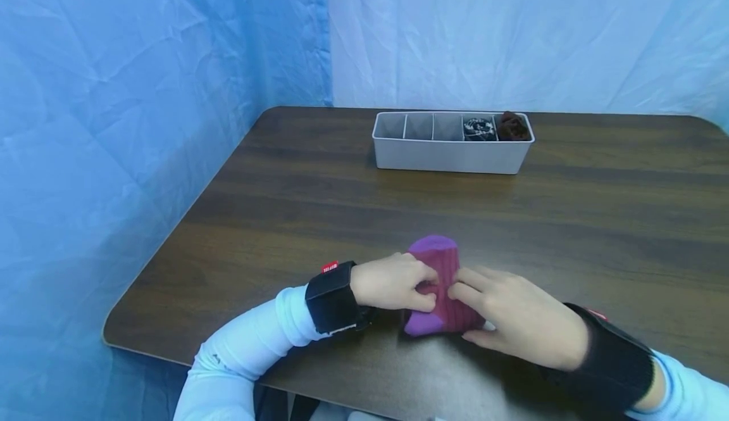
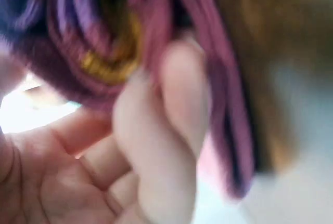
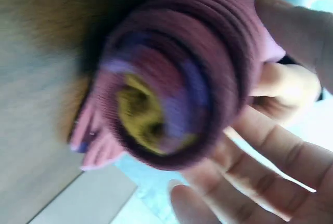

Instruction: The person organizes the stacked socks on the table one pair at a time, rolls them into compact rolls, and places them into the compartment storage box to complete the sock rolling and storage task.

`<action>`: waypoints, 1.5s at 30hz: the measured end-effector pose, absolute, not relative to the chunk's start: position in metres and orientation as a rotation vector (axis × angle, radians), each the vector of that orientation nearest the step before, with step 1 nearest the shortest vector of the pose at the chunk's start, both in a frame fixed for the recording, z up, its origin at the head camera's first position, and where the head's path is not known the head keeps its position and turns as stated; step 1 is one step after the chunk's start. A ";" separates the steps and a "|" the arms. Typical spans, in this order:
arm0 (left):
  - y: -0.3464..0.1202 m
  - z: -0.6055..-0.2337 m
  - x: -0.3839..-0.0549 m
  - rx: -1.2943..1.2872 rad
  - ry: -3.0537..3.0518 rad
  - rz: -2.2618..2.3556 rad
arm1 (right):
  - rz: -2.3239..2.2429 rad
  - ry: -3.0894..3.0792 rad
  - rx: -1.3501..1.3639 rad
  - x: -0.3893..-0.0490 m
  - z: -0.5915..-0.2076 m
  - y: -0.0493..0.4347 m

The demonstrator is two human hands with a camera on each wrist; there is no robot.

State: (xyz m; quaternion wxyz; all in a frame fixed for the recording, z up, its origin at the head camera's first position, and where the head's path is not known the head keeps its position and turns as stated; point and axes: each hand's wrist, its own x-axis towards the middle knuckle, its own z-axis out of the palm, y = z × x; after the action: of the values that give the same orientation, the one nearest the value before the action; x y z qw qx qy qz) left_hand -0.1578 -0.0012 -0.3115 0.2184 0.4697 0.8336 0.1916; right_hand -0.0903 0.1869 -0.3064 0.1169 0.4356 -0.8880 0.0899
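A pair of maroon socks (image 1: pixel 443 259) with purple ends is partly rolled up near the table's front edge. My left hand (image 1: pixel 393 282) pinches a fold of the knit between thumb and finger on the left side. From the right, my right hand (image 1: pixel 512 312) holds the bundle with bent fingers. Seen from its end in the right wrist view, the sock roll (image 3: pixel 182 37) shows maroon and purple layers around a mustard-yellow core. A loose flap of sock (image 2: pixel 229 115) hangs beside the fingers in the left wrist view, which is blurred.
At the back of the brown wooden table (image 1: pixel 285 199) stands a grey divided box (image 1: pixel 447 155). Its two right compartments hold a black-and-white patterned bundle (image 1: pixel 479 130) and a dark brown bundle (image 1: pixel 512 127). Blue sheeting (image 1: pixel 142 92) hangs along the left and back.
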 end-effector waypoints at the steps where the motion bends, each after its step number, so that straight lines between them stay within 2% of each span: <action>1: -0.001 -0.310 -0.156 1.320 2.381 0.492 | 0.250 -2.596 1.274 -0.091 -0.307 0.187; 10: 0.001 -0.302 -0.114 1.643 2.977 0.038 | 0.235 -2.559 1.283 -0.099 -0.311 0.189; 15: 0.004 -0.309 -0.108 1.652 3.046 -0.093 | 0.264 -2.588 1.277 -0.103 -0.314 0.190; 24: 0.006 -0.307 -0.139 1.510 2.799 0.189 | 0.351 -2.798 1.260 -0.117 -0.307 0.197; 36: 0.003 -0.293 -0.198 1.082 2.314 0.528 | 0.213 -2.560 1.295 -0.128 -0.300 0.191; 42: -0.001 -0.301 -0.209 1.054 2.344 0.641 | 0.329 -2.722 1.278 -0.147 -0.299 0.191; 45: -0.001 -0.299 -0.194 1.216 2.646 0.547 | 0.398 -2.799 1.285 -0.158 -0.294 0.191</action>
State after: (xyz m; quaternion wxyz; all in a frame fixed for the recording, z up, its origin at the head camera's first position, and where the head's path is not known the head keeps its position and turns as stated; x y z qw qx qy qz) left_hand -0.1943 -0.0015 -0.2989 0.0894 0.4088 0.8894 0.1838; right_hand -0.1583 0.1912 -0.2939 0.0179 0.4136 -0.9012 0.1282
